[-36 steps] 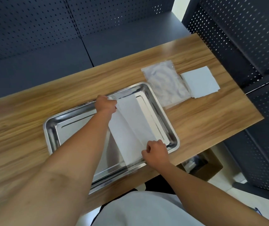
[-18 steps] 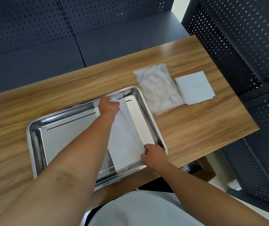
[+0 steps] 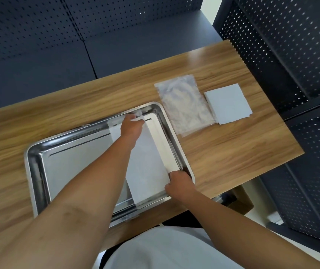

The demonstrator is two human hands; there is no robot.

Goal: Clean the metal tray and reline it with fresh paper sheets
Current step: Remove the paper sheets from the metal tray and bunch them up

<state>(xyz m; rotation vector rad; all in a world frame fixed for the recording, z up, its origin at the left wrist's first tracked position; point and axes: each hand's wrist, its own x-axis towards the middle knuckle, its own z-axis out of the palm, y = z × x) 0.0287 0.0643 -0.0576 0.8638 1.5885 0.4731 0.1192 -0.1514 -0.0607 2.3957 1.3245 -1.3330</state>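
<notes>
Left hand (image 3: 131, 126) pinching the paper sheet (image 3: 147, 167) at the tray's (image 3: 37, 171) far rim, right hand (image 3: 179, 183) gripping its near-right corner, sheet stretched between them

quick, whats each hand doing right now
Left hand: closed on the far end of the paper sheet in the metal tray.
Right hand: closed on the sheet's near corner.

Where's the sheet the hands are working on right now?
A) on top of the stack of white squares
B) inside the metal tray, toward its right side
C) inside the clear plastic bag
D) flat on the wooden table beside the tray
B: the paper sheet lies inside the metal tray, toward its right side, with the left hand at its far end and the right hand at its near corner.
</notes>
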